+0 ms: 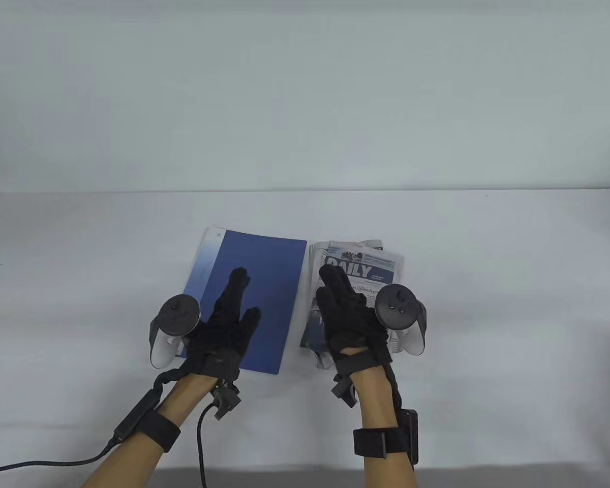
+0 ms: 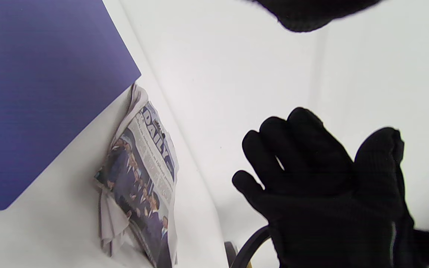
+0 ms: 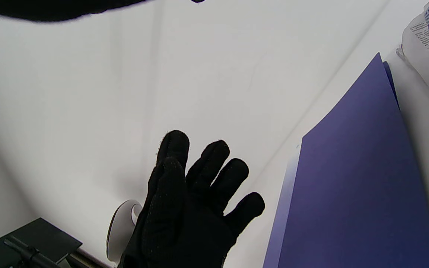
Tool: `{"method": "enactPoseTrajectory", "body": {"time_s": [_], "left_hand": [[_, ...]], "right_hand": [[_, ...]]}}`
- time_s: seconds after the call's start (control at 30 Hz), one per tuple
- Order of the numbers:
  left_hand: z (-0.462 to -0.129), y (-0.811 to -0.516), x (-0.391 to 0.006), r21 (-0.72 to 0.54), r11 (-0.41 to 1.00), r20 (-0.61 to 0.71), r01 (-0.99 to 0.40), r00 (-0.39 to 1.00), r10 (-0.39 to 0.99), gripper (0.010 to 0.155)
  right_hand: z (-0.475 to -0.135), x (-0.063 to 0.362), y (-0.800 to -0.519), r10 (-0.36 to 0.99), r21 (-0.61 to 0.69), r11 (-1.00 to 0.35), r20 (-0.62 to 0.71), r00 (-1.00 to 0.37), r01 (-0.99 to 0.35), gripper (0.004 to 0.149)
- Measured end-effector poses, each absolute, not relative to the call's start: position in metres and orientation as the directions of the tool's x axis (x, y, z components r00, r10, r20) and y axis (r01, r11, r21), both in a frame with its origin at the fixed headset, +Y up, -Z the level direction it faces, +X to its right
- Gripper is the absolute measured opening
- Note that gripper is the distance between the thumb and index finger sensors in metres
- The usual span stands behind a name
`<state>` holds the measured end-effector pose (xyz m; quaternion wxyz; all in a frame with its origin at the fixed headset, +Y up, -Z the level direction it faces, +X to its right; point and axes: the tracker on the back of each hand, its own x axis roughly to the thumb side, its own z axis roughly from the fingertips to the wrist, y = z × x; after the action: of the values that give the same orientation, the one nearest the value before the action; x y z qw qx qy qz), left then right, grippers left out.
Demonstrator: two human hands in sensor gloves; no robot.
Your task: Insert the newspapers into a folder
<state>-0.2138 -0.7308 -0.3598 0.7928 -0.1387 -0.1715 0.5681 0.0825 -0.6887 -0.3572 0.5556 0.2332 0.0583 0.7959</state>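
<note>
A closed blue folder (image 1: 251, 300) lay flat near the middle of the white tabletop (image 1: 488, 305), slightly toward its front edge. Just beside it, on its right, lay a folded stack of newspapers (image 1: 368, 269) with "DAILY" showing on top; a narrow strip of tabletop separated the two.

The left hand (image 1: 223, 325) was over the near part of the folder, its grip apart, fingers spread and holding nothing. The right hand (image 1: 348, 315) was over the near part of the newspapers, its grip likewise apart and fingers extended. Whether either hand touched what lay beneath it could not be told. A tracker (image 1: 399, 305) sat on the back of the right hand.
</note>
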Motion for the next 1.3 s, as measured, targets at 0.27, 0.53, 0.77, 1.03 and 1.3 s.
{"method": "enactPoseTrajectory", "body": {"time_s": [0.27, 0.53, 0.77, 1.03, 1.3], "left_hand": [[-0.362, -0.733, -0.214, -0.452, 0.345, 0.082, -0.822, 0.347, 0.934, 0.088], [-0.36, -0.732, -0.213, -0.453, 0.38, 0.104, -0.807, 0.375, 0.921, 0.087], [-0.35, -0.752, -0.19, -0.587, 0.608, 0.074, -0.535, 0.712, 0.699, 0.097], [-0.335, -0.797, -0.153, -0.755, 0.642, 0.025, -0.131, 0.973, 0.228, 0.11], [-0.335, -0.781, -0.142, -0.66, 0.751, 0.101, -0.029, 0.987, 0.126, 0.1]], "right_hand": [[-0.359, 0.069, -0.695, 0.886, 0.404, -0.448, 0.322, -0.335, -0.798, 0.093], [-0.358, 0.06, -0.695, 0.875, 0.442, -0.472, 0.336, -0.347, -0.762, 0.092], [-0.358, 0.06, -0.694, 0.884, 0.447, -0.456, 0.324, -0.336, -0.77, 0.091], [-0.362, 0.055, -0.694, 0.904, 0.477, -0.418, 0.298, -0.305, -0.773, 0.09], [-0.369, 0.054, -0.697, 0.895, 0.423, -0.445, 0.251, -0.369, -0.79, 0.088]]}}
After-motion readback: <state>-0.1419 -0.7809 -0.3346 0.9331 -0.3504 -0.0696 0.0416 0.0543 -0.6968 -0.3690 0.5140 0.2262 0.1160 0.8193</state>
